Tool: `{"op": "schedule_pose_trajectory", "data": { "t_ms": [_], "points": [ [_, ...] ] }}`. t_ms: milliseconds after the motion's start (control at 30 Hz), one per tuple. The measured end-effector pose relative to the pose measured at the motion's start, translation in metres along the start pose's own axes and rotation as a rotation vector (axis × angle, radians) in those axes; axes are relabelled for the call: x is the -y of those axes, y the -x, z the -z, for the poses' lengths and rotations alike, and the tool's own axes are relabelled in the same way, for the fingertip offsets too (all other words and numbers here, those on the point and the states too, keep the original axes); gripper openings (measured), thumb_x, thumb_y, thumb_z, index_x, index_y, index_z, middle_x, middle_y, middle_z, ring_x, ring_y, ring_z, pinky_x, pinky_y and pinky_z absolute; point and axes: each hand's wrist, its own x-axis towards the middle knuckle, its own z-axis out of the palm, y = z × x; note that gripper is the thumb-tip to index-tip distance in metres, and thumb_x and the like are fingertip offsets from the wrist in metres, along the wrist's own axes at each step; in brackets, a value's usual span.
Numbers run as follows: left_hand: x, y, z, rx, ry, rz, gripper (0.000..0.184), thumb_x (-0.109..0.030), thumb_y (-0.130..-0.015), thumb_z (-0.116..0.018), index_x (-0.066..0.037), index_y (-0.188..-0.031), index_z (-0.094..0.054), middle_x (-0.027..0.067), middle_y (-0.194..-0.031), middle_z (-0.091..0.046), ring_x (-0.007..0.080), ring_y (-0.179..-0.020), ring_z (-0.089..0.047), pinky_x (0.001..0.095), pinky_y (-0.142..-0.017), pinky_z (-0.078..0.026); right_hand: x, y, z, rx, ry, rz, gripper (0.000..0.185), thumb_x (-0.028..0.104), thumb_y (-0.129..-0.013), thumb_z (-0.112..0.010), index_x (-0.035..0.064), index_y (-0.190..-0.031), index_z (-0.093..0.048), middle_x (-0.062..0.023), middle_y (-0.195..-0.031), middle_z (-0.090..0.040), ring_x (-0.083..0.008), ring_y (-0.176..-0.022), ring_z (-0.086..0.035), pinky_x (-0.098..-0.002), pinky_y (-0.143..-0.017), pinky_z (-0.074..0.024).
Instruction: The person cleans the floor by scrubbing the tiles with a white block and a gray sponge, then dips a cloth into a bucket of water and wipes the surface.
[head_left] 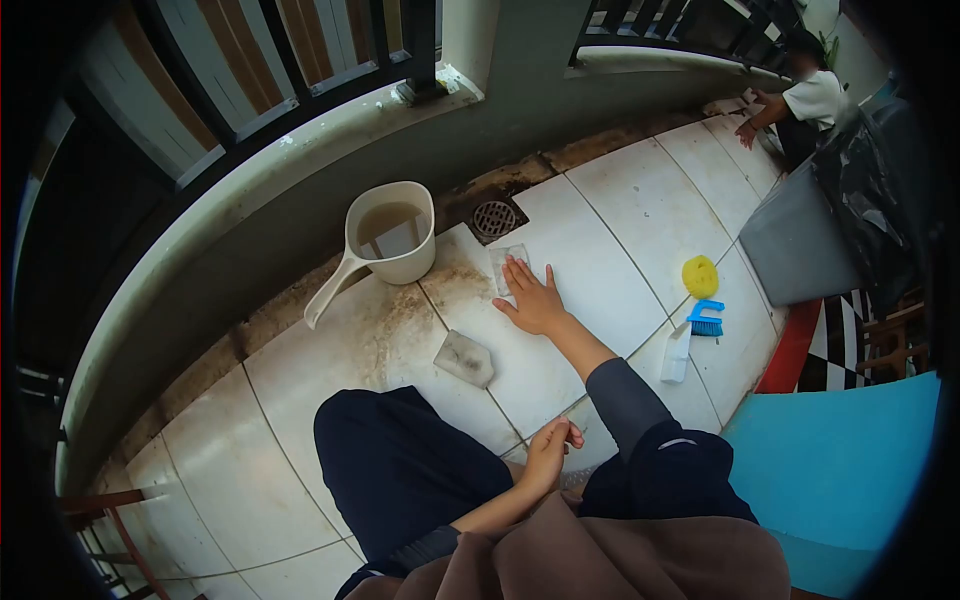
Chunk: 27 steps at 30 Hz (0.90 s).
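Observation:
My right hand (533, 298) lies flat with its fingers spread, the fingertips on a pale, greyish flat piece (505, 262) beside the floor drain (494, 220). My left hand (550, 448) is curled near my lap, and whether anything is inside it is hidden. Between my knee and the right hand, a second grey-stained flat piece (464, 359) rests on the white tiles. A cream dipper (420, 262) holding murky water stands by the wall, its handle pointing down-left. Brown dirt marks the tiles (385, 325) beside it.
To the right lie a yellow round scrubber (700, 276), a blue brush (707, 320) and a white bottle (675, 355). A grey bin (800, 240) with a black bag stands beyond. Another person (812, 100) crouches by the curved wall. A turquoise surface (830, 470) is at lower right.

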Motion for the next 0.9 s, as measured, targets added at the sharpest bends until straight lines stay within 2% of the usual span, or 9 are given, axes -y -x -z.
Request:
{"op": "schedule_pose_trajectory", "data": {
  "t_ms": [200, 367, 567, 767, 900],
  "points": [
    [-0.001, -0.003, -0.002, 0.016, -0.002, -0.01, 0.033, -0.027, -0.096, -0.034, -0.008, -0.078, -0.055, -0.0001, -0.073, -0.057, 0.008, -0.071, -0.053, 0.0213, -0.063, -0.036, 0.002, -0.057, 0.008, -0.001, -0.016, -0.099, 0.076, 0.059, -0.088, -0.025, 0.0087, -0.143, -0.009, -0.0028, -0.15, -0.002, -0.0161, -0.138, -0.003, -0.0544, -0.108, -0.0017],
    [-0.008, -0.005, 0.002, -0.005, -0.034, -0.024, 0.033, -0.029, -0.095, -0.037, -0.008, -0.08, -0.056, -0.0005, -0.073, -0.058, 0.0075, -0.069, -0.053, 0.0207, -0.062, -0.034, 0.006, -0.041, 0.007, 0.001, -0.019, -0.132, 0.077, 0.06, -0.087, -0.026, 0.0093, -0.143, -0.009, -0.0027, -0.15, -0.002, -0.016, -0.138, -0.003, -0.0542, -0.108, -0.0007],
    [-0.01, -0.005, 0.007, -0.04, -0.063, -0.056, 0.032, -0.028, -0.095, -0.034, -0.009, -0.079, -0.055, 0.0, -0.073, -0.058, 0.0073, -0.07, -0.053, 0.022, -0.063, -0.035, -0.016, 0.075, -0.018, -0.006, 0.026, -0.036, 0.078, 0.059, -0.087, -0.031, 0.0087, -0.143, -0.009, -0.0041, -0.15, -0.002, -0.0172, -0.138, -0.003, -0.056, -0.107, -0.0021],
    [-0.004, -0.003, 0.01, -0.012, -0.103, -0.047, 0.033, -0.027, -0.096, -0.032, -0.009, -0.08, -0.054, 0.0016, -0.073, -0.058, 0.0092, -0.069, -0.053, 0.0223, -0.062, -0.038, -0.032, 0.224, -0.029, 0.165, 0.032, 0.015, 0.08, 0.059, -0.086, -0.034, 0.0081, -0.143, -0.01, -0.0054, -0.15, -0.004, -0.0185, -0.138, -0.005, -0.0571, -0.106, -0.004],
    [-0.002, -0.003, 0.007, 0.015, -0.074, -0.051, 0.032, -0.026, -0.096, -0.032, -0.008, -0.08, -0.054, 0.0026, -0.073, -0.058, 0.0098, -0.069, -0.054, 0.022, -0.061, -0.038, -0.032, 0.226, -0.032, 0.146, 0.042, 0.024, 0.08, 0.059, -0.086, -0.033, 0.0079, -0.142, -0.01, -0.0056, -0.15, -0.005, -0.0187, -0.138, -0.007, -0.0573, -0.106, -0.005]
  ]
}}
